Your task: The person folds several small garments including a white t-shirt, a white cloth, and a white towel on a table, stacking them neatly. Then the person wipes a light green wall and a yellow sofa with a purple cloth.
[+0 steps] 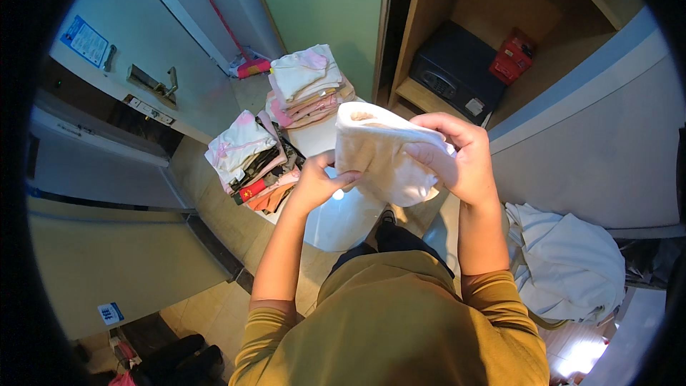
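Observation:
A folded white cloth garment (383, 158) is held up in front of me, above a white table (343, 220). My left hand (324, 179) pinches its left edge between thumb and fingers. On the right side my right hand (455, 155) grips it, thumb across the near face and fingers behind. Beyond my left hand stands a stack of folded clothes (244, 145) with a white and pink piece on top and camouflage fabric lower down. Farther back is a second stack of folded clothes (308, 72), mostly white and pink.
A wooden cabinet (420, 99) at the upper right holds a black safe (455, 67) and red boxes (513, 56). White fabric (571, 262) is heaped at my right. At the left is a door (187, 53) with a metal handle; a red broom (252, 67) leans beyond it.

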The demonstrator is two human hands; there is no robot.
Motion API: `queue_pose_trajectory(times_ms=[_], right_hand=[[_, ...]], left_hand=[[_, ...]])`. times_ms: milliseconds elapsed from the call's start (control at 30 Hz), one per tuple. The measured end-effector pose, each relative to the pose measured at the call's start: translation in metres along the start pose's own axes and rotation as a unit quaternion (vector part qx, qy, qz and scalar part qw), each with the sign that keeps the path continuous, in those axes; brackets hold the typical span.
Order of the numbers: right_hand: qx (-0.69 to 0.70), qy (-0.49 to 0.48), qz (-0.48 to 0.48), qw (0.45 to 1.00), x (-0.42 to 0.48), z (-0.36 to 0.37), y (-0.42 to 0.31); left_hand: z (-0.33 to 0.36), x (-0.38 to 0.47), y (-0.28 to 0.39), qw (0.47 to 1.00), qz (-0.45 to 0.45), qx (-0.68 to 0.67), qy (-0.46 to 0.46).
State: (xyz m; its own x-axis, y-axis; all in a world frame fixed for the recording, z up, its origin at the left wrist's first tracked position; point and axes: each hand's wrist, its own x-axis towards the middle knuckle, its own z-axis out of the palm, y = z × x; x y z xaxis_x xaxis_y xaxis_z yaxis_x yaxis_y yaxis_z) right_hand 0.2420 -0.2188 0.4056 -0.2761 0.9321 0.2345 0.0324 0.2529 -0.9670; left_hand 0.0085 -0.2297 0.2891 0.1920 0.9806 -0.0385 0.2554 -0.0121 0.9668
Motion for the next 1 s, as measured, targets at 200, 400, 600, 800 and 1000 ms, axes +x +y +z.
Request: queue_pose_trajectory(times_ms=[200,400,600,800,1000], right_hand=[[-0.011,0.002,0.024,1.000,-0.002,-0.005,0.000],[0.016,-0.004,0.003,1.000,-0.007,-0.013,0.001],[0.052,0.040,0.022,0.998,-0.016,-0.023,0.014],[0.031,0.060,0.019,0.998,-0.026,-0.038,0.022],[-0.002,0.091,0.013,0.996,-0.035,-0.049,0.027]], left_hand=[[0.029,0.008,-0.062,0.994,0.045,-0.030,0.093],[0.038,0.007,-0.076,0.962,-0.120,-0.244,0.033],[0.050,-0.004,-0.064,0.889,-0.217,-0.403,-0.002],[0.046,-0.012,-0.050,0.834,-0.178,-0.522,-0.005],[0.039,-0.020,-0.043,0.805,-0.125,-0.578,0.043]])
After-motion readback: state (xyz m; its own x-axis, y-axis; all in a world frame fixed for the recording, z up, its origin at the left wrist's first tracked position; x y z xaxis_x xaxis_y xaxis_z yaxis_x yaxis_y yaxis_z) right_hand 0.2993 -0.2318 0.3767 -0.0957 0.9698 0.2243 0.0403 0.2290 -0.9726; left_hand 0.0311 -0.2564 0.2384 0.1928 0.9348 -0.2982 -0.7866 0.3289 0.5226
